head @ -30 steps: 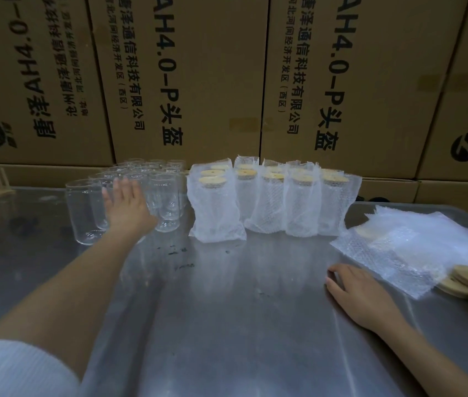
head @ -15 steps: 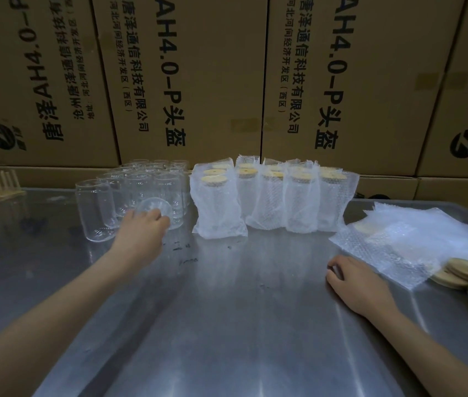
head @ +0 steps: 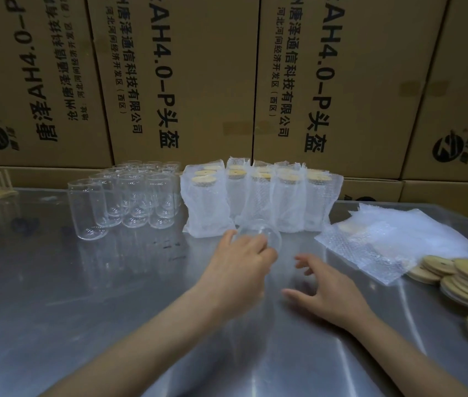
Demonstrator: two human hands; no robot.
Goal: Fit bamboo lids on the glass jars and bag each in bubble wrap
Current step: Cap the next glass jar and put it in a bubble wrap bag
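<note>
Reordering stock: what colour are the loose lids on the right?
Pale tan bamboo lids, head view.

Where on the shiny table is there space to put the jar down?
Bare steel table lies in front of the empty clear glass jars, left of the left hand. The right side is crowded with bubble-wrap bags and round bamboo lids.

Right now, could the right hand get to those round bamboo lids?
Probably yes. The right hand is open and holds nothing, the bamboo lids lie uncovered to its right, and only bare steel table shows between them.
</note>
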